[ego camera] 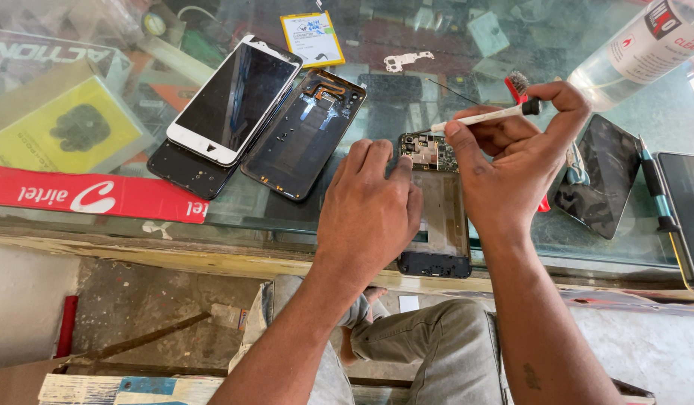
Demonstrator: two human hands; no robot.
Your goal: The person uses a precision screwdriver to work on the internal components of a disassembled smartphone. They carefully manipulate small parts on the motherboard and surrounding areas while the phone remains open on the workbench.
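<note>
On a glass counter [212, 217], a person's left hand [369, 214] presses flat on an opened phone frame [437, 217], holding nothing, while the right hand [516, 154] pinches a white screwdriver [486, 116] over its circuit board [429, 152]. 2 more phones, a white-fronted handset [234, 97] and a bare rear housing [306, 135], lie just left.

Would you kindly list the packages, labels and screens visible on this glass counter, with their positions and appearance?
Yellow box: far left, flat, dark picture.
Red sticker strip: front left edge, white lettering.
White-framed phone screen: left of centre, dark glass.
Yellow-edged battery label: top centre.
Clear bottle: top right, white and red label.
Dark screen: right of right hand.
</note>
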